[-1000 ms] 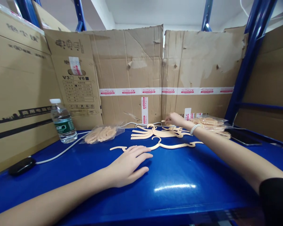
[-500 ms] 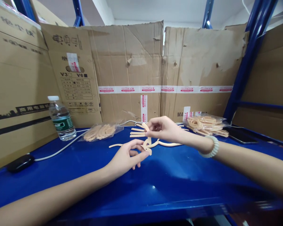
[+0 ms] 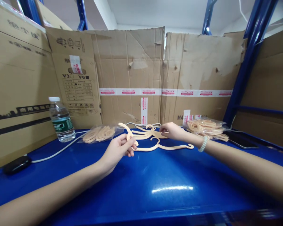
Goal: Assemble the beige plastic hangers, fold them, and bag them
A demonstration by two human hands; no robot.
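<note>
My left hand (image 3: 118, 150) is closed on a thin beige plastic hanger piece (image 3: 128, 133), holding it a little above the blue shelf surface (image 3: 155, 185). My right hand (image 3: 172, 131), with a pale bead bracelet at the wrist, reaches to a small pile of beige hangers (image 3: 145, 131) at the back and pinches one of them. One beige hanger (image 3: 165, 146) lies flat on the blue surface between my hands.
A water bottle (image 3: 61, 121) stands at the left. Two clear bags of beige pieces lie at the back, one on the left (image 3: 100, 133) and one on the right (image 3: 206, 127). A black mouse (image 3: 16, 164) with a white cable is far left, a phone (image 3: 241, 139) at right. Cardboard walls surround the shelf.
My hands were together at the middle on one hanger; now the left hand has lifted a piece and the right hand has gone back to the pile.
</note>
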